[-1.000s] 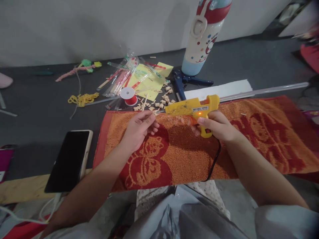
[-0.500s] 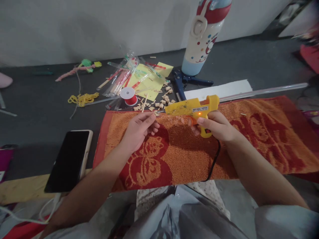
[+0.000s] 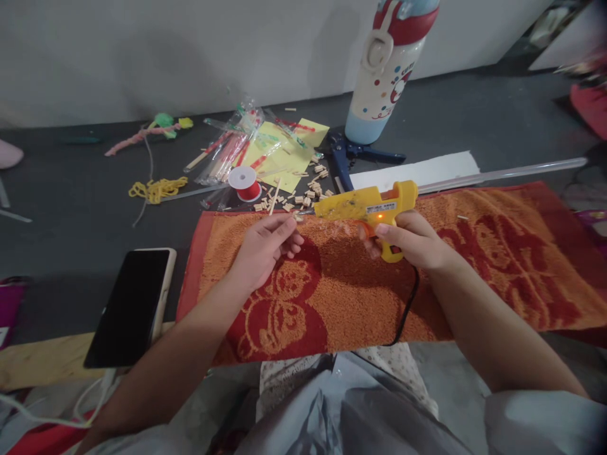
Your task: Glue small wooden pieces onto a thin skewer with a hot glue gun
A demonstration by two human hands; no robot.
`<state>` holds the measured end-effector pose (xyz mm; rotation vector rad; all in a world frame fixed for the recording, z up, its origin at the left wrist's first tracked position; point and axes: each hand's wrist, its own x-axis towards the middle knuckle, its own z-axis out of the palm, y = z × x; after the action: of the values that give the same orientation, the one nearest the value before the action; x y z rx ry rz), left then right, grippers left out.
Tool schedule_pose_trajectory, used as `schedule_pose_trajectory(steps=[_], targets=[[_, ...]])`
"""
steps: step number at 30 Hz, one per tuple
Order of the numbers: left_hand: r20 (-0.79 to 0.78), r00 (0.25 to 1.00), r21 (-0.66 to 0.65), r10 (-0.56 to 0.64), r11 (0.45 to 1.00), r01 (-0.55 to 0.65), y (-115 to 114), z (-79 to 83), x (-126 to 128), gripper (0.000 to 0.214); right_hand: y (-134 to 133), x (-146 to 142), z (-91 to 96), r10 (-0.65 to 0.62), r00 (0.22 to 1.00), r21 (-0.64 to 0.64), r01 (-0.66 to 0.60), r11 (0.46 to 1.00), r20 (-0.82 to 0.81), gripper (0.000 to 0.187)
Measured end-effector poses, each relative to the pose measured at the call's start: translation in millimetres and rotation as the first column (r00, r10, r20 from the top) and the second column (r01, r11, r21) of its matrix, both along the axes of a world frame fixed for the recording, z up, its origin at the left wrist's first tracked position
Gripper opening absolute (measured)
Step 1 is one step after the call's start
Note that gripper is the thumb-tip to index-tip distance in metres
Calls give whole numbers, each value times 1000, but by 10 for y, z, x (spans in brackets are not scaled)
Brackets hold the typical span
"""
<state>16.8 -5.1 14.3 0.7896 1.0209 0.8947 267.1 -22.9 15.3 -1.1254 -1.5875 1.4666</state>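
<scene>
My right hand (image 3: 410, 237) is wrapped round the grip of a yellow hot glue gun (image 3: 358, 202), a finger at its orange trigger and its small light glowing orange. The gun lies level, its metal nozzle pointing left. My left hand (image 3: 270, 248) has thumb and forefinger pinched on a small pale wooden piece (image 3: 298, 217) right at the nozzle tip; most of that piece is hidden by the fingers. Just beyond lie several short cut wooden stick pieces (image 3: 313, 191) and one longer thin stick (image 3: 275, 196). Both hands are above an orange and red towel (image 3: 360, 297).
Behind the towel are a red thread spool (image 3: 245, 183), yellow paper (image 3: 290, 180), plastic-wrapped sticks (image 3: 232, 148), blue-handled cutters (image 3: 342, 158) and a tall bottle (image 3: 379, 88). A clear glue stick (image 3: 512, 172) lies right. Left are yellow string (image 3: 159, 188) and a phone (image 3: 130, 306) on a cable.
</scene>
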Motion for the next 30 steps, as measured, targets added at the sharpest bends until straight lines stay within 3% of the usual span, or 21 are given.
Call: schedule_pose_trajectory(steps=[16, 30], targets=[[24, 1000, 22, -19, 1000, 18, 3, -28, -22, 33, -1, -1, 8, -14, 998, -15, 13, 1000, -59, 41], [35, 999, 11, 2, 1000, -2, 13, -25, -10, 33, 10, 13, 34, 8, 999, 48, -10, 999, 36, 46]])
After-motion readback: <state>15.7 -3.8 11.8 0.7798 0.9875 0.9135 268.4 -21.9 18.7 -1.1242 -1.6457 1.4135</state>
